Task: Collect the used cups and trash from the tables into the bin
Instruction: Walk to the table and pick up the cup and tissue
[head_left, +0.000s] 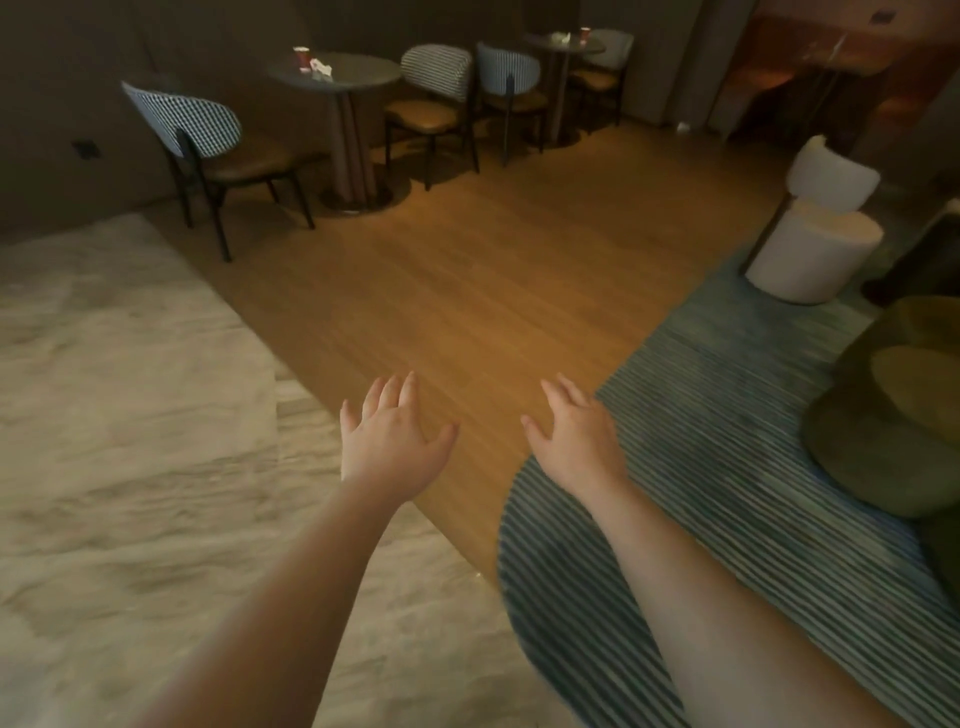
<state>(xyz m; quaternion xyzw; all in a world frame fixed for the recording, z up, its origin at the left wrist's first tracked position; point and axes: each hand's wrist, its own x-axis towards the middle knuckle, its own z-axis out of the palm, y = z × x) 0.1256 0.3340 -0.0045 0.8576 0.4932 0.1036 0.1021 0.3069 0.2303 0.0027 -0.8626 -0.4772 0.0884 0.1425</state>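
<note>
My left hand (390, 437) and my right hand (575, 435) reach forward over the floor, palms down, fingers spread, holding nothing. Far ahead on the left, a round dark table (363, 75) carries a red cup (301, 56) and crumpled white trash (321, 67). Farther back, a second round table (545, 44) holds another red cup (585, 34) and a pale scrap of trash (561, 37). Both tables are well out of reach of my hands. No bin is in view.
Checked-back chairs (187, 124) (439, 73) (506, 70) stand around the tables. Wooden floor (467, 270) runs between a pale marble area (104, 415) on the left and a striped blue rug (753, 441) on the right. A white stool chair (815, 244) and a green pouf (893, 415) sit at right.
</note>
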